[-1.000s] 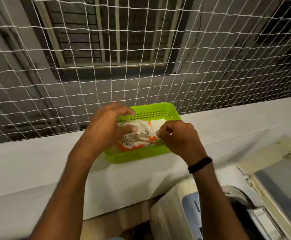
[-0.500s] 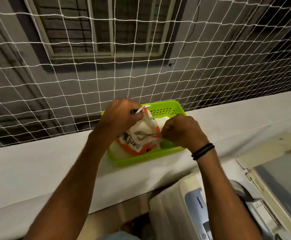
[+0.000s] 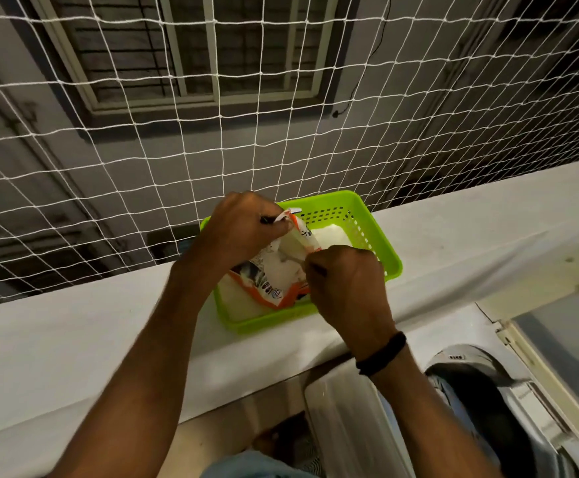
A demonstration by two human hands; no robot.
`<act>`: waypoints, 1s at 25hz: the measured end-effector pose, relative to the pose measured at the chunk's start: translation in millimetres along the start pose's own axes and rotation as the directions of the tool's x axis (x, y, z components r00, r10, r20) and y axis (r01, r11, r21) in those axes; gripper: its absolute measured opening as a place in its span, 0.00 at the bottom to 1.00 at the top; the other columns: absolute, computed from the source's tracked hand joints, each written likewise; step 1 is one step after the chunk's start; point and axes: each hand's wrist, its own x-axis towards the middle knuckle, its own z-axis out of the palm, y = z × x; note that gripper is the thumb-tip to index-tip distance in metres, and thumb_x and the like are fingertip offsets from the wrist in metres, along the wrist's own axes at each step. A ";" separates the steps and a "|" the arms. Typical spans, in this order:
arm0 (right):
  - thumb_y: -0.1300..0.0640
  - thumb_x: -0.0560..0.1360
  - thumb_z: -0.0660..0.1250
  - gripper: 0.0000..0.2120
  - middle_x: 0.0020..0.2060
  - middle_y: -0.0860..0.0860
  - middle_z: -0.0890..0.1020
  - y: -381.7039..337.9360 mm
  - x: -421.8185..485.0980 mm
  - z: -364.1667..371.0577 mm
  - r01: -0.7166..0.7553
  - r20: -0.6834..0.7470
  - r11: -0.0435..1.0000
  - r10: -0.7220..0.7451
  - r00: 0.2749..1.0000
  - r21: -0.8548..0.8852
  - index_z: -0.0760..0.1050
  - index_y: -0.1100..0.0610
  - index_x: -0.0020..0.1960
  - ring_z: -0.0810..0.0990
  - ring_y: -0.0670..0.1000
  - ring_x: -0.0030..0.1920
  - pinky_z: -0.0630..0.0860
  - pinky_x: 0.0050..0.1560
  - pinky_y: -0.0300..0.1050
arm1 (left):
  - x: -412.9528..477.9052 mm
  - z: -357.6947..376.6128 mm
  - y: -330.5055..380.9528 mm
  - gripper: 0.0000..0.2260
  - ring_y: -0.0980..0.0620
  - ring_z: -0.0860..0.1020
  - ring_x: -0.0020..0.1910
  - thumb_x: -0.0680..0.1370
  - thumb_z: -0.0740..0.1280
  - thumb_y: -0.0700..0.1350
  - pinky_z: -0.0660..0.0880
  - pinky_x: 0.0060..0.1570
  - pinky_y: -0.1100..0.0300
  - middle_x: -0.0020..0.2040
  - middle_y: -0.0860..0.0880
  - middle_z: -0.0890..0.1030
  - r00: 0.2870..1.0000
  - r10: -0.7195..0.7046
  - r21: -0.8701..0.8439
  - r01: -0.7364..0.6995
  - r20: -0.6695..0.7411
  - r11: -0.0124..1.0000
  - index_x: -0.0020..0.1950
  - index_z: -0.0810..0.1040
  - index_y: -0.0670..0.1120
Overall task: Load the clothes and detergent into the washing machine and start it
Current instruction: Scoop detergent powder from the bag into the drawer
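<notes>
We see a white net (image 3: 419, 132) across the whole bkgd, w/ a barred window (image 3: 212, 53) behind it. Below runs 1 pale ledge (image 3: 57, 357), left to right. At btm right is 1 washing machine (image 3: 346, 419): white ribbed body, lid up, round drum mouth open and dark inside; we can't tell what's in it.

On the ledge sits 1 lime-green basket (image 3: 389, 260), plastic, w/ perforated walls. It holds pale white contents we can't identify.

In the basket is 1 detergent packet (image 3: 281, 270): white w/ orange edging and small print, crumpled, top torn open. Its lower end is inside the basket and its top is raised above the rim.

2 hands are on it. The left hand (image 3: 243, 229) is curled round the packet's top left corner, and a torn flap sticks out past the knuckles. The right hand (image 3: 346, 281) is a tight fist against the packet's right edge, lower than the left. It looks to be pinching that edge, but the fingertips are hidden.

So the packet is btw. the hands, touching both, above the basket's left half and well left of the drum.

1 black wristband (image 3: 381, 353) is on the right wrist.
</notes>
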 end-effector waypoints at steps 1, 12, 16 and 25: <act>0.62 0.66 0.69 0.12 0.22 0.56 0.75 3.6 1.2 -1.5 0.000 -0.013 1.000 0.000 1.000 -0.001 0.73 0.58 0.25 0.74 0.61 0.23 0.55 0.30 0.39 | -1.6 -1.5 -1.0 0.14 0.49 0.72 0.30 0.74 0.66 0.54 0.66 0.34 0.58 0.28 0.49 0.74 1.000 0.003 -0.013 -0.003 0.008 1.000 0.36 0.82 0.46; 0.58 0.71 0.69 0.07 0.39 0.57 0.85 11.5 22.9 9.1 0.029 0.166 0.999 -0.036 0.986 0.043 0.86 0.53 0.41 0.81 0.62 0.42 0.68 0.36 0.42 | -10.3 -9.9 5.6 0.06 0.49 0.81 0.39 0.73 0.72 0.48 0.73 0.48 0.56 0.38 0.47 0.84 0.999 -0.041 -0.035 0.040 -0.012 0.999 0.45 0.86 0.47; 0.51 0.66 0.70 0.11 0.42 0.58 0.85 23.6 29.6 10.6 -0.295 0.401 0.932 0.194 0.895 0.208 0.86 0.54 0.44 0.83 0.59 0.45 0.80 0.48 0.49 | -17.6 -13.3 2.4 0.08 0.49 0.82 0.40 0.71 0.75 0.45 0.75 0.47 0.57 0.41 0.48 0.86 0.997 -0.062 -0.072 0.059 -0.040 0.996 0.49 0.86 0.46; 0.65 0.66 0.73 0.05 0.28 0.58 0.83 29.2 37.5 -9.4 -0.653 0.626 0.603 0.302 0.719 0.458 0.84 0.67 0.37 0.78 0.56 0.31 0.76 0.36 0.46 | -18.9 -9.1 4.5 0.07 0.56 0.81 0.38 0.71 0.74 0.46 0.74 0.47 0.62 0.41 0.51 0.86 0.998 -0.050 -0.123 0.046 -0.034 0.991 0.48 0.86 0.49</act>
